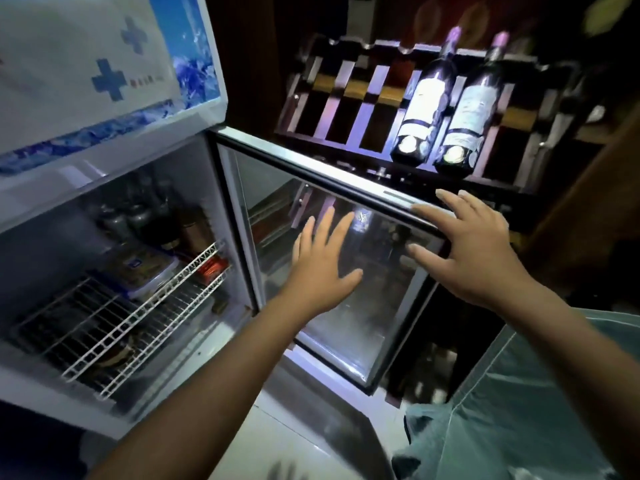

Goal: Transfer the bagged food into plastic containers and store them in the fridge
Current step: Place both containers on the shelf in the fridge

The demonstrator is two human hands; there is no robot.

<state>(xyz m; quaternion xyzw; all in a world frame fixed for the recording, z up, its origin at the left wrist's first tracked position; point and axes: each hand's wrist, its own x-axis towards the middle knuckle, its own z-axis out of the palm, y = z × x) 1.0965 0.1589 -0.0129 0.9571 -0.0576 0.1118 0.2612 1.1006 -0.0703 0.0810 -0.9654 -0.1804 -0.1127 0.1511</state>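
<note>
Fingers [429, 216] of both hands spread by open glass fridge door [346, 334], lidded container [145, 271] on wire shelf [114, 327].

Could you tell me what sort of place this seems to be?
Probably a home kitchen or dining corner. A small glass-door fridge stands open, with a plastic container on its wire shelf, and beside it a dark wooden wine rack holds two wine bottles.

I see the fridge [114, 209] on the left with its glass door [332, 271] swung open rightward; a container [145, 271] sits on its wire shelf [114, 327], and a bottle rack [398, 109] stands behind the door.
</note>
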